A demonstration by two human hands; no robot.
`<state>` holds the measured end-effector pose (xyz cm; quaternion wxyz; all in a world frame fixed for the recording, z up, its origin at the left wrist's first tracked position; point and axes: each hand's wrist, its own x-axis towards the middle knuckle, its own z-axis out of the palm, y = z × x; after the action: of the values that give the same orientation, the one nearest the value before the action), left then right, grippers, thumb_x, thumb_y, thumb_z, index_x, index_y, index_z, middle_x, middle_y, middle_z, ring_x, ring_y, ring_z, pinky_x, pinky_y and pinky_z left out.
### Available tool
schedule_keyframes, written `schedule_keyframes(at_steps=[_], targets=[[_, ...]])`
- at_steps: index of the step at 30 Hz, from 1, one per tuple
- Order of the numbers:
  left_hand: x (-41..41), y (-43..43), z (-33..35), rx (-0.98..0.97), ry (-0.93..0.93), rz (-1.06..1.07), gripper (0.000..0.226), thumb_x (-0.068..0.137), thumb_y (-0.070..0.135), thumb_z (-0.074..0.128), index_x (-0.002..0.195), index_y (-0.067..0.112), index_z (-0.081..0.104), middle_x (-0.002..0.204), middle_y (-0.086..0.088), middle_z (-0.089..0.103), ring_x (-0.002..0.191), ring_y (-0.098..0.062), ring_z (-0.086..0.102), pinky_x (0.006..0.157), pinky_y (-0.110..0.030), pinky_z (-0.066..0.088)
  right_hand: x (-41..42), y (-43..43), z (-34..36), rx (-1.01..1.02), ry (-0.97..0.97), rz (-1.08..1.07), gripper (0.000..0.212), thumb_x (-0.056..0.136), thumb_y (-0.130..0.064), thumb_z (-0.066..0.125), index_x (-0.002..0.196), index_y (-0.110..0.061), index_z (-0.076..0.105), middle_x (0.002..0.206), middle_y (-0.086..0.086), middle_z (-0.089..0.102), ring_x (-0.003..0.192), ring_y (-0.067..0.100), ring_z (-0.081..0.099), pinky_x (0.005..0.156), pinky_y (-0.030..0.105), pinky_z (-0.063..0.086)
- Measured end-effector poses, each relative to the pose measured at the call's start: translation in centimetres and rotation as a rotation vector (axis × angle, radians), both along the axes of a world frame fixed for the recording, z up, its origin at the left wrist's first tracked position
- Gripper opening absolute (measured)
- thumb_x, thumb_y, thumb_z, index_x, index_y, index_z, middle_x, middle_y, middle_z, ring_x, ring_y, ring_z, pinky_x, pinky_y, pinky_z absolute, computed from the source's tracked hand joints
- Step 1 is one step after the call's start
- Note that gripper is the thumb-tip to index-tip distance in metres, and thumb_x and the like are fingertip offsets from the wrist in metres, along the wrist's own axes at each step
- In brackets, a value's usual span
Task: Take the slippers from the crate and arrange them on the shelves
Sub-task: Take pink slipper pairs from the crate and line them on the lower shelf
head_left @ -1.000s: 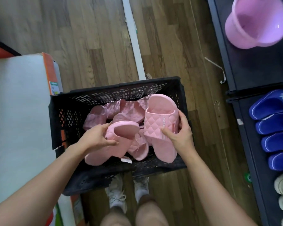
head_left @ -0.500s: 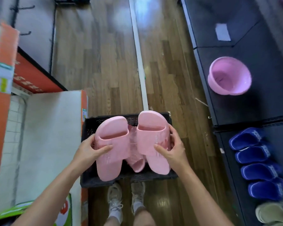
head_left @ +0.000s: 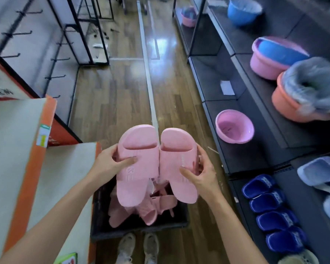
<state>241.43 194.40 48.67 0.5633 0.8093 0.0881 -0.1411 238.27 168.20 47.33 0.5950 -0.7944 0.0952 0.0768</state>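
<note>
The step in hand is the carry: a pair is out of the crate (head_left: pixel 139 230) and held just above it, not yet on a shelf. The left hand (head_left: pixel 107 164) grips the left pink slipper (head_left: pixel 137 172) at its strap, thumb laid across the top, fingers curled round the outer edge. The right hand (head_left: pixel 202 174) holds the right pink slipper (head_left: pixel 176 162) the same way. The two slippers touch side by side, toes pointing away from the person. Below the hands a heap of pink slippers (head_left: pixel 141 213) lies in the crate, so the job looks far from finished.

The next move calls for a turn toward the right hand's side, where the low dark shelf (head_left: pixel 251 157) runs. Navy slippers (head_left: pixel 271 204) fill a row there, nearer the person than the hands. Pale blue slippers (head_left: pixel 318 172) sit beyond them on what seems a higher tier, though the wide lens makes the levels hard to read. A pink basin (head_left: pixel 234 128) stands on the shelf ahead of the right hand; the bare stretch between basin and navy row looks the likeliest spot. A cardboard box (head_left: pixel 17 149) crowds the left hand's side, and the crate sits at the feet, so stepping needs care.
</note>
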Motion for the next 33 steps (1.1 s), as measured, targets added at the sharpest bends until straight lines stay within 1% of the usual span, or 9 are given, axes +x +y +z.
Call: schedule_keyframes(at_steps=[2,6,9,11,16,22,27,30,33], targets=[[0.2,-0.6,1.8,-0.019,-0.015,-0.030,0.046,0.055,0.050,0.074,0.096,0.030,0.064,0.087,0.021,0.070,0.077,0.002,0.065,0.066,-0.019,0.048,-0.5,-0.8,1.7,-0.012,-0.020,-0.035,0.082,0.064,-0.037,0.076,0.135,-0.041,0.035,0.122,-0.016,0.053,0.112,0.009,0.052,0.093,0.045,0.050],[0.9,-1.7,4.1,-0.057,-0.062,-0.093,0.028,0.070,0.036,0.079,0.092,0.025,0.066,0.074,0.018,0.070,0.061,0.005,0.059,0.053,-0.011,0.043,-1.7,-2.1,4.7,-0.023,-0.055,-0.104,0.087,0.059,-0.046,0.075,0.136,-0.042,0.035,0.127,-0.012,0.053,0.116,0.011,0.052,0.095,0.046,0.049],[1.4,-2.6,5.6,-0.082,-0.106,-0.143,0.048,0.054,0.054,0.073,0.092,0.025,0.066,0.082,0.016,0.071,0.066,0.007,0.060,0.058,-0.007,0.045,-2.8,-2.8,6.8,-0.035,-0.094,-0.167,0.088,0.058,-0.048,0.073,0.137,-0.039,0.035,0.126,-0.007,0.055,0.113,0.013,0.054,0.094,0.044,0.049],[1.6,-3.2,6.3,-0.098,-0.112,-0.202,0.061,0.045,0.062,0.066,0.092,0.022,0.068,0.085,0.008,0.073,0.067,0.005,0.060,0.060,-0.008,0.045,-3.9,-3.1,8.3,-0.038,-0.133,-0.226,0.086,0.058,-0.048,0.073,0.136,-0.041,0.037,0.122,-0.008,0.056,0.110,0.010,0.055,0.092,0.039,0.051],[1.9,-4.9,8.0,-0.140,-0.106,-0.376,0.064,0.046,0.063,0.065,0.094,0.020,0.069,0.089,0.004,0.073,0.072,0.001,0.064,0.059,-0.008,0.047,-7.3,-3.0,11.5,-0.042,-0.216,-0.392,0.075,0.054,-0.050,0.070,0.121,-0.053,0.038,0.107,-0.021,0.058,0.095,-0.007,0.056,0.071,0.014,0.050],[2.1,-8.7,10.4,-0.158,-0.124,-0.562,0.063,0.044,0.065,0.064,0.092,0.023,0.068,0.080,0.010,0.073,0.068,-0.002,0.066,0.056,-0.012,0.048,-12.6,-3.4,13.1,-0.050,-0.269,-0.625,0.093,0.050,-0.057,0.070,0.135,-0.037,0.036,0.120,-0.010,0.057,0.105,0.005,0.058,0.081,0.028,0.055],[0.6,-13.9,11.8,-0.171,-0.156,-0.707,0.064,0.042,0.065,0.062,0.084,0.017,0.067,0.066,0.011,0.070,0.056,0.000,0.059,0.049,-0.014,0.043,-17.4,-4.9,13.5,-0.077,-0.285,-0.784,0.095,0.052,-0.059,0.072,0.137,-0.038,0.035,0.124,-0.009,0.056,0.108,0.005,0.057,0.084,0.027,0.054],[-1.7,-17.7,12.7,-0.176,-0.179,-0.811,0.061,0.044,0.063,0.064,0.085,0.018,0.065,0.062,0.016,0.068,0.051,0.004,0.058,0.045,-0.011,0.041,-20.9,-6.4,13.8,-0.097,-0.306,-0.880,0.096,0.052,-0.058,0.073,0.138,-0.033,0.036,0.124,-0.002,0.058,0.108,0.013,0.057,0.080,0.023,0.053],[-5.0,-21.5,13.6,-0.183,-0.184,-0.902,0.055,0.056,0.066,0.069,0.090,0.023,0.061,0.068,0.012,0.070,0.061,-0.002,0.064,0.047,-0.013,0.044,-24.9,-8.3,14.0,-0.119,-0.311,-0.973,0.094,0.053,-0.057,0.072,0.137,-0.033,0.036,0.125,0.000,0.057,0.111,0.019,0.056,0.081,0.026,0.053]])
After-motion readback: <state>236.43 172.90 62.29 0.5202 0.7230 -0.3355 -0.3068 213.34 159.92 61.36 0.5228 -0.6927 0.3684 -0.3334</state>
